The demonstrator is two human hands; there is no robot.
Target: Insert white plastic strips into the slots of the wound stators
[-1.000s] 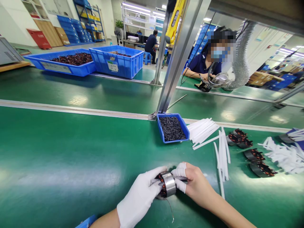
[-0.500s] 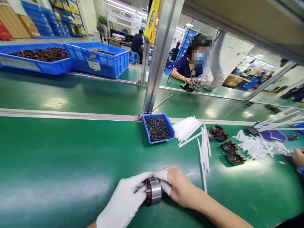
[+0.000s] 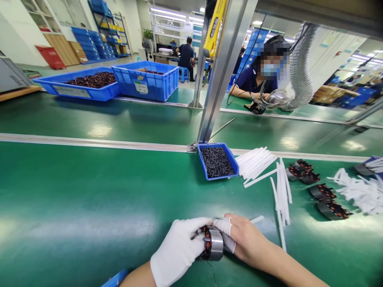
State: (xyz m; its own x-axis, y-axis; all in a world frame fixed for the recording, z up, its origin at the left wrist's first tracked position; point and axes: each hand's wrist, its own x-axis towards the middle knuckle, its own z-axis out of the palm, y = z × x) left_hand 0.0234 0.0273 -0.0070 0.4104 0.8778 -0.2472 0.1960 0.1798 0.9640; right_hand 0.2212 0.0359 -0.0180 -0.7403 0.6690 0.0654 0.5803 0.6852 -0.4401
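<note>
A motor stator [image 3: 216, 244], a steel ring with copper windings and black insulation, is held on edge between my two hands just above the green bench. My left hand [image 3: 182, 247], in a white glove, grips its left, wound side. White finger cots cover fingertips of my right hand [image 3: 243, 237], which closes on the stator's right and top side. A thin wire hangs below the stator. My fingers hide part of the windings, and I cannot make out any smaller piece in the fingertips.
Ahead stands a blue bin [image 3: 218, 161] of short black sleeves, beside white strips [image 3: 256, 163]. More stators [image 3: 332, 209] and a heap of white pieces [image 3: 359, 191] lie right. A metal post [image 3: 220, 79] rises behind the bin. Blue crates [image 3: 146, 81] and a co-worker [image 3: 260, 79] are across the bench.
The view has swung left, so the surroundings appear shifted to the right. Both hands keep hold of the stator, with only slight finger movement. A blue edge now shows at the bottom left.
</note>
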